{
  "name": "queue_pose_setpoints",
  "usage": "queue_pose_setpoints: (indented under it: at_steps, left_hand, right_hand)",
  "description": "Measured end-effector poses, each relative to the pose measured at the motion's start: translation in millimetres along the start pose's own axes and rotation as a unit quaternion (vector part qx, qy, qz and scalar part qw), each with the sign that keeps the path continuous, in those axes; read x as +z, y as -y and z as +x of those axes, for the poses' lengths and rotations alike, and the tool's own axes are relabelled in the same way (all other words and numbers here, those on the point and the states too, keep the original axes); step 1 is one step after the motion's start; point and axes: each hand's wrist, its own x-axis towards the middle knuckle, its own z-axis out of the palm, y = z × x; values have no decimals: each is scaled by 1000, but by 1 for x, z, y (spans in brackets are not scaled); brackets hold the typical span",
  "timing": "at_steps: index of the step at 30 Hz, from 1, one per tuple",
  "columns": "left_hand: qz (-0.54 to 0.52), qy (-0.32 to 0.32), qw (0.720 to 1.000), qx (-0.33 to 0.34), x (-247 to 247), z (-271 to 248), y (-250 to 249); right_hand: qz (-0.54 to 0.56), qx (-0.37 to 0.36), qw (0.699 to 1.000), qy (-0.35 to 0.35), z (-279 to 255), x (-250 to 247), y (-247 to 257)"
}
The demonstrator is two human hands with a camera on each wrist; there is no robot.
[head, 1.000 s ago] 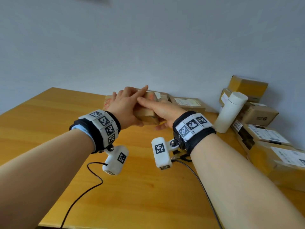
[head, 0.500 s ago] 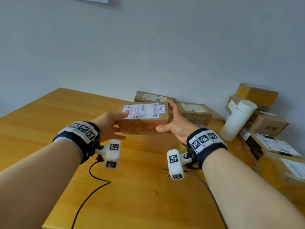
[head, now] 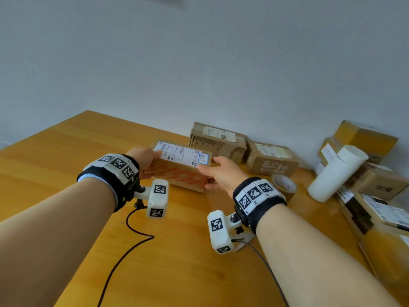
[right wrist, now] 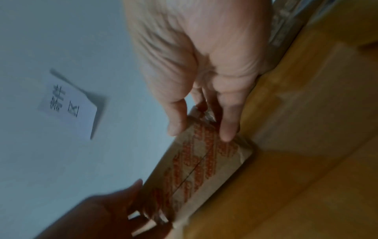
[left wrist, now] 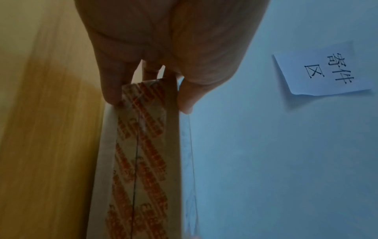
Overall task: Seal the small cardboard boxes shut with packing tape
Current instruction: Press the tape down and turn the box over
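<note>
A small cardboard box (head: 180,171) with a white shipping label on top and red-printed tape along its near side sits low over the wooden table (head: 66,151), held between both hands. My left hand (head: 145,159) grips its left end, thumb on the label and fingers on the side. My right hand (head: 221,173) grips its right end the same way. The left wrist view shows the box (left wrist: 143,161) with tape over its seam, fingers (left wrist: 111,90) either side. In the right wrist view the box (right wrist: 200,161) is blurred. A roll of brown packing tape (head: 284,187) lies right of my right wrist.
Two more cardboard boxes (head: 218,141) (head: 271,160) stand behind, against the wall. A white cylinder (head: 336,173) leans on a pile of boxes (head: 376,185) at the right. Wrist camera cables (head: 128,251) trail over the near table. A paper note (left wrist: 325,69) hangs on the wall.
Both hands took the box from beside the back boxes, lifted it toward me, and now have lowered it toward the table with the label up.
</note>
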Motion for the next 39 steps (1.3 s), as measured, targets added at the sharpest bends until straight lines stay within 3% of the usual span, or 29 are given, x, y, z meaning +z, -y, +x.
queue_pose_setpoints:
  at_steps: [3, 6, 8, 11, 14, 19, 25, 39]
  left_hand:
    - [36, -57, 997, 27, -7, 13, 2]
    - [39, -173, 984, -3, -15, 28, 4]
    - [-42, -203, 978, -14, -21, 36, 4]
    - [-127, -158, 979, -27, -27, 45, 3]
    - [-182, -133, 974, 12, -33, 61, -3]
    - [-180, -62, 979, 68, -27, 82, -21]
    - [-165, 40, 984, 61, -14, 107, -35]
    - [-106, 54, 991, 66, 10, 138, -50]
  right_hand:
    - [-170, -25, 985, -2, 7, 17, 12]
    - [-132, -23, 991, 2, 23, 39, 22]
    - [-91, -10, 996, -4, 35, 51, 25]
    - [-46, -8, 999, -4, 54, 58, 27]
    - [-8, -27, 1000, 2, 71, 61, 30]
    - [52, -37, 997, 37, 100, 74, 38]
    - [109, -52, 992, 29, 131, 76, 42]
    - [79, -72, 994, 39, 157, 53, 37]
